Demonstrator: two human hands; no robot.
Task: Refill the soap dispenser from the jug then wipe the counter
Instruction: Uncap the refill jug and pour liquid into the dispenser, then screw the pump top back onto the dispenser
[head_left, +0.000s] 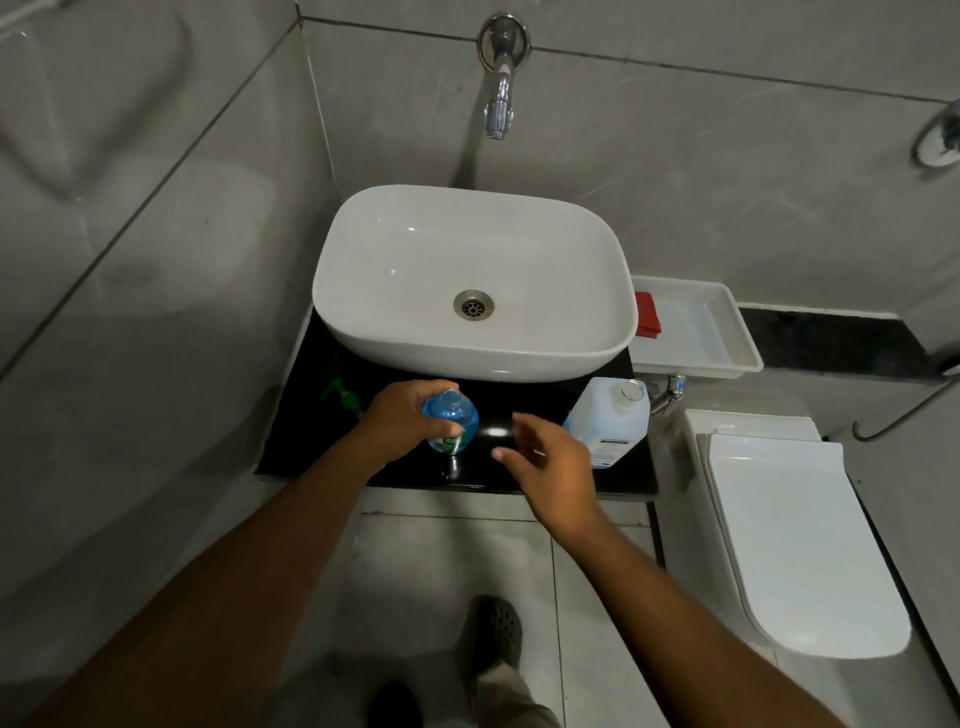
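Observation:
A small clear soap dispenser bottle (451, 421) with blue liquid stands upright on the black counter (296, 447), its neck uncapped. My left hand (405, 415) grips it from the left side. The green pump top (344, 396) lies on the counter to the left of the bottle. A white translucent jug (609, 421) with its mouth uncovered stands at the counter's right end. My right hand (550, 457) hovers between bottle and jug, fingers apart, holding nothing.
A white basin (363, 270) fills the back of the counter under a wall tap (500, 104). A white tray (727, 332) holding a red cloth (647, 314) sits to the right. A toilet (795, 545) stands at right. Floor tiles and my shoes lie below.

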